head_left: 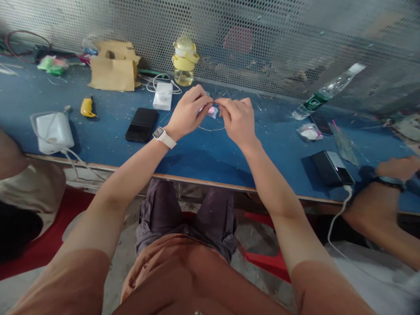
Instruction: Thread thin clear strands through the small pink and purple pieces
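Observation:
Above the blue table, my left hand (190,109) and my right hand (236,118) are held close together, fingertips nearly meeting in a pinch. Below them a thin pale strand (211,129), like a fine string or chain, sags in a curve from one hand to the other. Its ends run into my closed fingers, where the detail is too small to make out. A small clear bag (213,112) with pink contents lies just behind the hands, partly covered by them. A watch (164,137) with a pale band is on my left wrist.
Left of my hands are a black phone (141,124), white charger (163,96) and yellow cutter (87,107). A yellow-lidded bottle (184,63) stands behind. On the right are a tilted water bottle (323,96), a power bank (332,168) and another person's arm (377,214).

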